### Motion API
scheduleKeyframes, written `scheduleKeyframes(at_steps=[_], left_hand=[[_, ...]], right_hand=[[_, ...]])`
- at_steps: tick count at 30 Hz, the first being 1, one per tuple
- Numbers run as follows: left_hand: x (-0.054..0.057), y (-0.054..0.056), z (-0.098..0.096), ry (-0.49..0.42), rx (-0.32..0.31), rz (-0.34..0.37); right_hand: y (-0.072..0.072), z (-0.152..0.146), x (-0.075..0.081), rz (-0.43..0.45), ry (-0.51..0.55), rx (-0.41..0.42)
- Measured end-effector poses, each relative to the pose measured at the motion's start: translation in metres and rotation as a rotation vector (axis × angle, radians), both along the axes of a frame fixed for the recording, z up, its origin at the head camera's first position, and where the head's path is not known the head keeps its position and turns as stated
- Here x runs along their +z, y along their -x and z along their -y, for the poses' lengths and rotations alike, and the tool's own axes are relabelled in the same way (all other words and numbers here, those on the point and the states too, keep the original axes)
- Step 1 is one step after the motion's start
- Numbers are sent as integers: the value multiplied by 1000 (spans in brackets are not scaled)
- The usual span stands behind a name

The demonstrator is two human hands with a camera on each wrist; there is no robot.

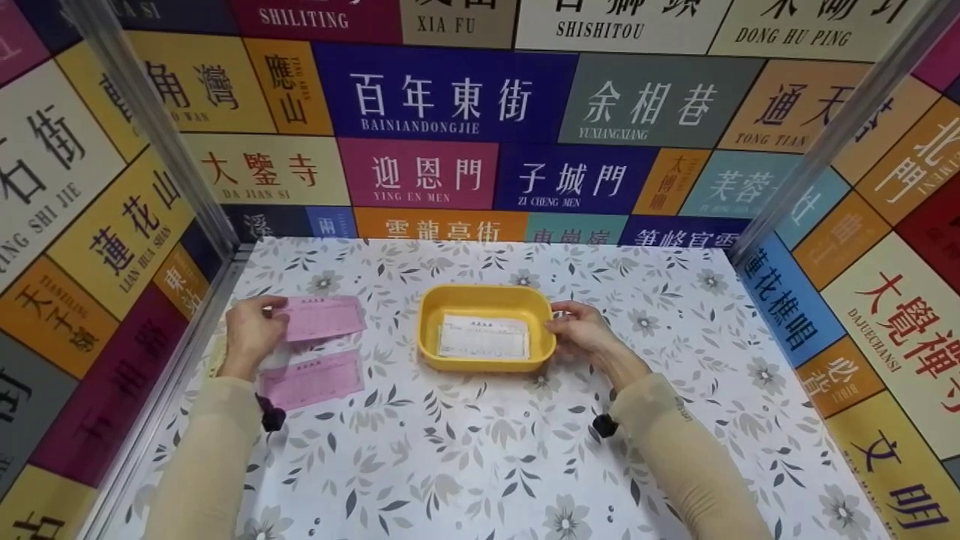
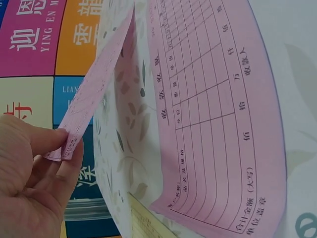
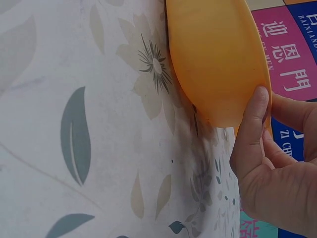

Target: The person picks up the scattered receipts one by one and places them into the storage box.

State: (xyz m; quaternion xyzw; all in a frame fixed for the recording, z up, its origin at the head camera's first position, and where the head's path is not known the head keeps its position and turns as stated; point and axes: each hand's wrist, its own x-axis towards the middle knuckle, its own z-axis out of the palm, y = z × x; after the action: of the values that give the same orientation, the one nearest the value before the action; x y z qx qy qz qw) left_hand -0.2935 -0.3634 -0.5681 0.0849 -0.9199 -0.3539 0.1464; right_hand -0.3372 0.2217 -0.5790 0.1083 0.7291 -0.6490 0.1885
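Observation:
My left hand (image 1: pixel 253 334) pinches the left end of a pink receipt slip (image 1: pixel 324 318) between thumb and fingers. In the left wrist view that slip (image 2: pixel 96 89) is lifted off the table and seen nearly edge-on. A second pink receipt slip (image 1: pixel 313 379) lies flat just in front of it, its printed grid (image 2: pixel 213 124) showing. My right hand (image 1: pixel 589 330) grips the right rim of a yellow plastic basin (image 1: pixel 487 364), thumb on the near outer side. White printed slips (image 1: pixel 484 337) lie inside the basin.
A yellow slip (image 2: pixel 148 220) lies by the left hand, mostly hidden from the head view. The table (image 1: pixel 465 465) has a white floral cover. Panels with colourful street-name signs (image 1: pixel 442 90) wall it at the back and both sides, joined by metal corner posts (image 1: pixel 180 165).

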Motion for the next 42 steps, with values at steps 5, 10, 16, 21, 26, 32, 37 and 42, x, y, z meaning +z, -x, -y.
scheduleKeyframes(at_steps=[5, 10, 16, 21, 26, 32, 37, 42], left_hand=[[5, 1, -6, -25, -38, -35], [14, 5, -13, -45, -32, -67], [28, 8, -25, -83, -5, -96], [39, 11, -38, -154, 8, -123], [51, 13, -53, -212, 3, -148], [63, 13, -79, -316, -47, -165], [67, 15, -102, -401, -107, -160], [64, 16, -128, -430, -155, -151]], right_hand=[[0, -1, 0, 2, -18, 6], [1, -2, 0, -5, -26, 16], [1, -1, -1, 2, -28, 9], [1, 0, 0, 3, -15, 2], [0, 1, 1, 1, 0, -3], [3, 0, -1, 1, 18, -3], [2, 0, -1, -1, 27, 11], [1, -1, 0, 4, 41, 11]])
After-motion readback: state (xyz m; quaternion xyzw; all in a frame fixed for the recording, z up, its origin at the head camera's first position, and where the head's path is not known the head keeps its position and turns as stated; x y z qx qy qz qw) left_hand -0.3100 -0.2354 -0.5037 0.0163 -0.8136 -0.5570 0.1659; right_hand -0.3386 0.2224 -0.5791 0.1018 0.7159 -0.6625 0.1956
